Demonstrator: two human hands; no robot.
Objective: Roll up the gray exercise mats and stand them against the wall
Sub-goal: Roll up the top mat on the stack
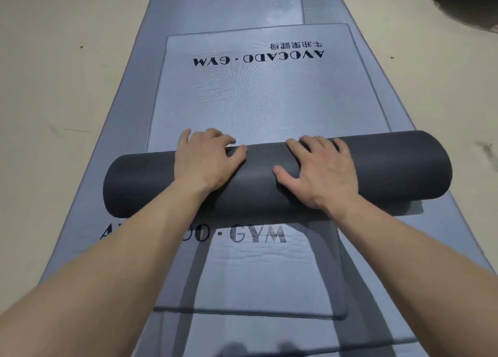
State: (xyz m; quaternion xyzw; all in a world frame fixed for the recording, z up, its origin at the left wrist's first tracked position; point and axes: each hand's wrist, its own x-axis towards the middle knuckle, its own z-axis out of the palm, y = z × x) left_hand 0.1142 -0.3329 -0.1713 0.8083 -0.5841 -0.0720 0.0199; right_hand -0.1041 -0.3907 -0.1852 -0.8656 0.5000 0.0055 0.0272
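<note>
Head view, looking down. A dark gray roll (277, 176), the rolled-up part of a gray mat, is seen lying crosswise on the floor (67, 87), spanning wider than the flat part ahead of it. The left hand (207, 162) is laid on top of the roll left of centre, palm down, fingers spread and curled over the far edge, fingertips touching the flat mat surface just beyond. The right hand (320, 173) is laid flat on the roll right of centre, fingers spread wide, thumb pointed inward toward the left hand. Nothing is gripped by either hand; both are pressed open on the roll. The two hands are near each other, with a bare strip of roll between them.

The unrolled part of the gray mat (264, 92) is stretched away from the roll, printed "AVOCADO · GYM" upside down to the viewer. A second gray mat (269, 270) with the same print is seen flat below the roll, partly covered by it. Both are laid on a longer blue-gray mat layer (129, 119). A shiny gray object (466, 3) is cut off at the top right corner, unidentifiable.
</note>
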